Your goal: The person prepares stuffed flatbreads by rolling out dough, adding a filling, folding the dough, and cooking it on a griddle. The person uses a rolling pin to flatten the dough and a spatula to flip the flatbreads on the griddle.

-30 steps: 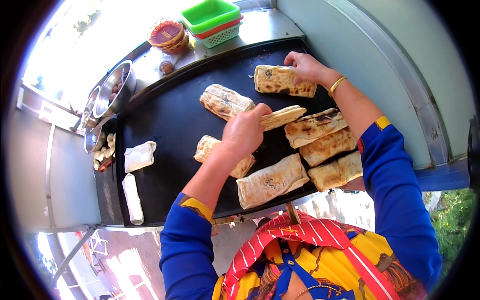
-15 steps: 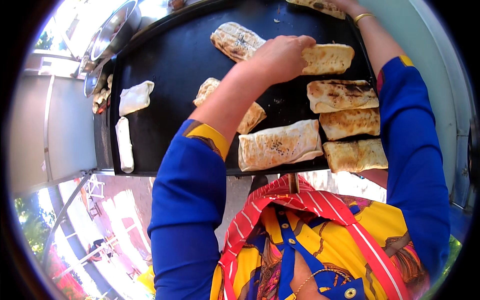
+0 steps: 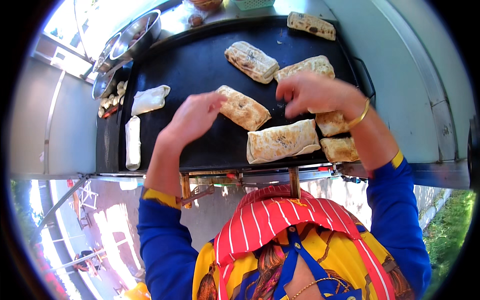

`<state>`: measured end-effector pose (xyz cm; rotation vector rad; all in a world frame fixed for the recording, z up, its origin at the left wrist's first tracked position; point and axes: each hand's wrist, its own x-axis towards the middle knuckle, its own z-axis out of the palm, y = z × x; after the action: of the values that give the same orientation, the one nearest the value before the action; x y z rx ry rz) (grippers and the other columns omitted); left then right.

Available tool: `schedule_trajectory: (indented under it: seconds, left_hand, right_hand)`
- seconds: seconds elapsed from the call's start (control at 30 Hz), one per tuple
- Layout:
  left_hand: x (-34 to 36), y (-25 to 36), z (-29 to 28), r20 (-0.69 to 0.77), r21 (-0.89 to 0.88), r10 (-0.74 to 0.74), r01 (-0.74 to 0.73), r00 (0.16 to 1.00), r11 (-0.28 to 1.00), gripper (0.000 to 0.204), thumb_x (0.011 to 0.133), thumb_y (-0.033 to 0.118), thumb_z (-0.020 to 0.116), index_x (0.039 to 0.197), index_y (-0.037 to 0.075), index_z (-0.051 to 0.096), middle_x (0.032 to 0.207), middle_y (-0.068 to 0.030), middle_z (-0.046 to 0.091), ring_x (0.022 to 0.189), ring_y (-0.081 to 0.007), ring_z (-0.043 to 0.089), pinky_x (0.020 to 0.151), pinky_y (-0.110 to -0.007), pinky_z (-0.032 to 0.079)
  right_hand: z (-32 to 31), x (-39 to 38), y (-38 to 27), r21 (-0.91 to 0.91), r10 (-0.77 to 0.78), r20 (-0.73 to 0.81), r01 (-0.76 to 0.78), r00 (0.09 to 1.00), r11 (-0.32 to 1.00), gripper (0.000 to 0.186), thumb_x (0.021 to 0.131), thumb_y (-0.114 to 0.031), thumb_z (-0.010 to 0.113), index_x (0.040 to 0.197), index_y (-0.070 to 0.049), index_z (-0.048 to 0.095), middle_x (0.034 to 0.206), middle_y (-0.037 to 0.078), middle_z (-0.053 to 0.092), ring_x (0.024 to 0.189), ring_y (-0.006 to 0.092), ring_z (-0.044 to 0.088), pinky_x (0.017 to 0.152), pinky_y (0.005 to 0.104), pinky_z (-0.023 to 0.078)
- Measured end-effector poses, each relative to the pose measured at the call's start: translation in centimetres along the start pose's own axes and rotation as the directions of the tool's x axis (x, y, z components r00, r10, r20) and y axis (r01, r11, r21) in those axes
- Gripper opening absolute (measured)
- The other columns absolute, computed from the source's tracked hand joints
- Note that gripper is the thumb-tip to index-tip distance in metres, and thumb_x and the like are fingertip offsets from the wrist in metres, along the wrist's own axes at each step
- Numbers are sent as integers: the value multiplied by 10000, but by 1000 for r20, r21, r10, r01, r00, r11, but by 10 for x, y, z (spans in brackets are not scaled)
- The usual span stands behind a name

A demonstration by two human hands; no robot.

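Note:
On a black griddle (image 3: 195,150) lie several folded rectangular flatbreads. My left hand (image 3: 195,117) reaches in from the left, its fingertips at the left corner of a browned flatbread (image 3: 245,109) in the middle; whether they grip it is unclear. My right hand (image 3: 325,94) hovers over the right side with loosely bent fingers apart and nothing visible in them. It partly hides the breads below it. Just beyond it is a spotted flatbread (image 3: 307,66), touching another flatbread (image 3: 251,61). Nearest me sits a large pale flatbread (image 3: 283,141) with dark seeds.
Two white, uncooked-looking breads, one folded (image 3: 150,99) and one narrow (image 3: 133,143), lie at the griddle's left. Metal bowls (image 3: 136,35) stand beyond its far left corner. One flatbread (image 3: 311,25) rests at the far right. A metal wall (image 3: 405,100) borders the right side.
My left hand has moved from the flatbread at the far right to the middle one. My right hand has come nearer from the far right corner. The flatbread by the left hand now lies turned.

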<state>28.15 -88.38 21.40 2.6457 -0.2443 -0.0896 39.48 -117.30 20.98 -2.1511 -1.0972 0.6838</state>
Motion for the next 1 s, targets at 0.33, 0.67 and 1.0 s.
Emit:
schedule_trajectory:
  seconds: [0.33,0.67,1.0]
  left_hand:
    - [-85,22,2,-273,-144,-73,34,959,989,158,905,31,643,1052,14,699,958,-148,721,850,-274,704,755,-322,542]
    - [-159,12,7,-374,-356,-416,286,829,890,174,927,-38,599,1062,-21,707,931,-112,733,889,-160,700,796,-277,538]
    - [-221,16,39,-243,-467,-729,582,640,666,163,918,-1,610,1035,-21,723,911,-105,739,867,-167,696,793,-286,533]
  right_hand:
    - [47,-14,-16,-318,208,330,-99,921,943,678,636,-378,877,1161,-29,629,1100,161,665,1060,326,627,874,412,506]
    - [-12,9,4,-11,29,253,-27,967,1000,549,554,-152,896,1047,-44,679,933,63,699,881,169,644,771,337,515]
    - [-167,84,175,-129,359,-302,-411,883,903,657,599,-30,856,1219,-38,640,1034,83,691,987,210,644,878,353,530]
